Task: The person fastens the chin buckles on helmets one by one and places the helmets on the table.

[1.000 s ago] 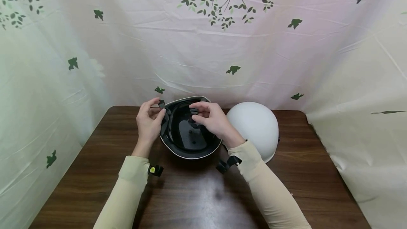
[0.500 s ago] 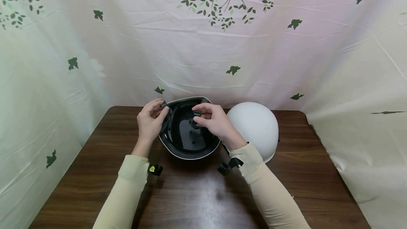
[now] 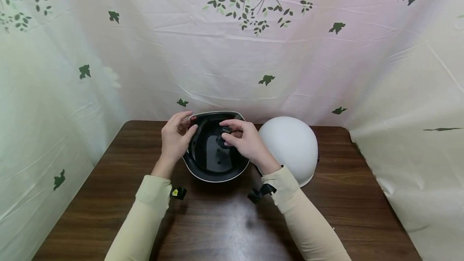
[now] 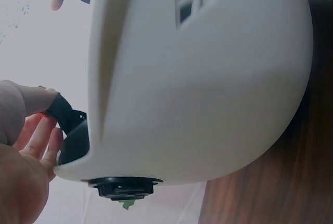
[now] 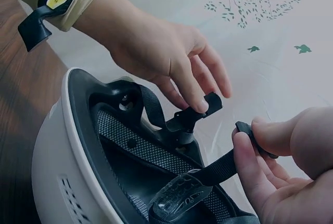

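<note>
A white helmet (image 3: 217, 175) lies upside down, its black padded inside facing up. My left hand (image 3: 175, 138) is at its left rim, thumb and fingers pinching a black buckle half (image 5: 207, 105) on a strap (image 5: 152, 107). A small red spot shows by those fingers in the head view. Above the helmet's inside, my right hand (image 3: 249, 139) pinches the other black buckle piece (image 5: 251, 136), at the end of a second strap (image 5: 221, 169) with a clear sleeve (image 5: 182, 195). A gap separates the two buckle pieces. The right fingers partly cover theirs.
A second white helmet (image 3: 288, 146) sits dome up just right of the first, close to my right forearm. Both stand on a dark wooden table (image 3: 214, 220). A pale leaf-patterned curtain (image 3: 232, 63) hangs behind the table's far edge.
My left hand has shifted right, closer over the helmet's rim, and its buckle half has turned so that red shows. My right hand has moved slightly right, still pinching its piece.
</note>
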`<move>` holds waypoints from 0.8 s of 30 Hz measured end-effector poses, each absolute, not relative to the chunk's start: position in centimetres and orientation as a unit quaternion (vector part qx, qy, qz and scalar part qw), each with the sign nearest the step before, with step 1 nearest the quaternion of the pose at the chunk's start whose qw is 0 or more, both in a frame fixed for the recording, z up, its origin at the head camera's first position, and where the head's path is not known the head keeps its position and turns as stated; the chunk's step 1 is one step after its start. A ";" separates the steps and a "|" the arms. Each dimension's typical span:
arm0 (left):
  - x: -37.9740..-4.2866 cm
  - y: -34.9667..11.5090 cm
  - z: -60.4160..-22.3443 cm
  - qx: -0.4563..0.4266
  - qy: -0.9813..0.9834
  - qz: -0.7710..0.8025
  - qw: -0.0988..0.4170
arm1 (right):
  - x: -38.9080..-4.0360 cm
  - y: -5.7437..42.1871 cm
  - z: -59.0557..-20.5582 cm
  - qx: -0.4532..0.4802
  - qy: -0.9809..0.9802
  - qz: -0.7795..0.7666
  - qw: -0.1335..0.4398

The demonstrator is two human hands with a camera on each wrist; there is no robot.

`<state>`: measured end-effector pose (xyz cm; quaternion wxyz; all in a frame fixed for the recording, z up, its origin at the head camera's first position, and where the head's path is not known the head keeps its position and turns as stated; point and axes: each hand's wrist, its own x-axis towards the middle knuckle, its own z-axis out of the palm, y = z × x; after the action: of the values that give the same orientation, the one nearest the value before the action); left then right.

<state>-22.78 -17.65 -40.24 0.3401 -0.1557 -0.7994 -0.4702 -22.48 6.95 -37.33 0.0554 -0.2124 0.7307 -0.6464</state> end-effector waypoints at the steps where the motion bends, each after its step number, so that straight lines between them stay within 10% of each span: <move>1: -22.7 -17.6 -40.2 -0.163 -0.803 -0.460 0.342 | -22.4 7.0 -37.4 -0.210 0.731 -0.647 0.054; 24: -21.9 -16.3 -40.6 -0.190 -0.841 -0.336 0.379 | -22.3 7.4 -38.8 -0.203 0.710 -0.673 0.028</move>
<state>-21.93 -16.28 -40.56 0.3789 -0.1899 -0.8410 -0.3363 -22.31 7.44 -38.82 0.0278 -0.2034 0.7104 -0.6732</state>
